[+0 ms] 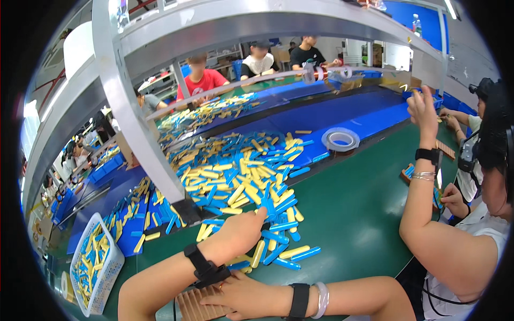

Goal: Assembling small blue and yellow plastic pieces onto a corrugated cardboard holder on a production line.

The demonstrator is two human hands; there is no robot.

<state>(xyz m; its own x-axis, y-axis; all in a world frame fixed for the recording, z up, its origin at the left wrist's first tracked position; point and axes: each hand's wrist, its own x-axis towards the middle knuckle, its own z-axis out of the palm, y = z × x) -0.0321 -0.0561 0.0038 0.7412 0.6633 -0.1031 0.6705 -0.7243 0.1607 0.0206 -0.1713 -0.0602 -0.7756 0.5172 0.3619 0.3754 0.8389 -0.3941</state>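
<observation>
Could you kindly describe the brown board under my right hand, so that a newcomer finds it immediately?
Start from the green table and go to the bottom of the picture, left of centre. There, the right hand partly covers a brown board. Parallel ridges set it apart from the loose blue and yellow pieces; a similar board lies at far right, away from this hand.

loose sticks [251, 174]: were blue and pale yellow, intermixed
worktop [353, 219]: was dark green, toward four o'clock
mat [364, 109]: was deep blue, at two o'clock
basket [111, 273]: was whitish, patterned with small holes, at eight o'clock
ridged tray [194, 306]: was brown, striped by parallel grooves, near seven o'clock
bangle [323, 300]: was pale, at five o'clock
shirt [211, 80]: was red, at eleven o'clock
</observation>
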